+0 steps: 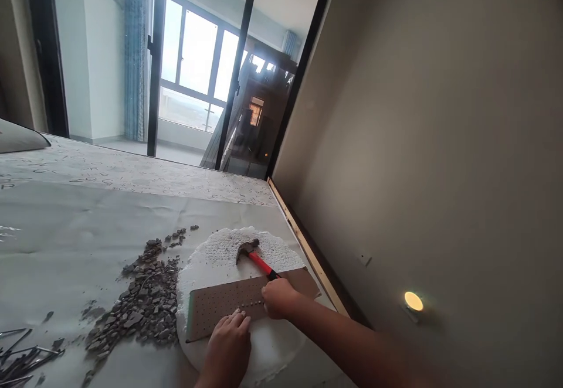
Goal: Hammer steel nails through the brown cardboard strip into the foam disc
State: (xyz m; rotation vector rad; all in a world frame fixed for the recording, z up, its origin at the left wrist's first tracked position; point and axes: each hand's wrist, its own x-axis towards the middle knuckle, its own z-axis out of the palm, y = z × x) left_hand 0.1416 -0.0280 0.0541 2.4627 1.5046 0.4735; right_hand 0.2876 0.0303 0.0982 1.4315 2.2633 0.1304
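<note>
A claw hammer (pixel 260 260) with a red and black handle is gripped in my right hand (pixel 280 298), its head over the white foam disc (pixel 211 259). Beneath that hand, a brown board (pixel 211 306) with rows of small holes lies across the foam. My left hand (pixel 231 341) rests at the board's near edge, its fingers bent and pressed together; whatever they pinch, if anything, is hidden. Between the two hands runs a short row of small nail heads (pixel 252 303) on the board.
Broken grey stone chips (pixel 149 300) are heaped left of the foam. Loose metal nails (pixel 26 358) lie at the lower left on the pale sheet (pixel 88 218). A wooden edge strip (pixel 308 247) and a wall (pixel 417 142) bound the right side. Glass sliding doors (pixel 197 54) stand behind.
</note>
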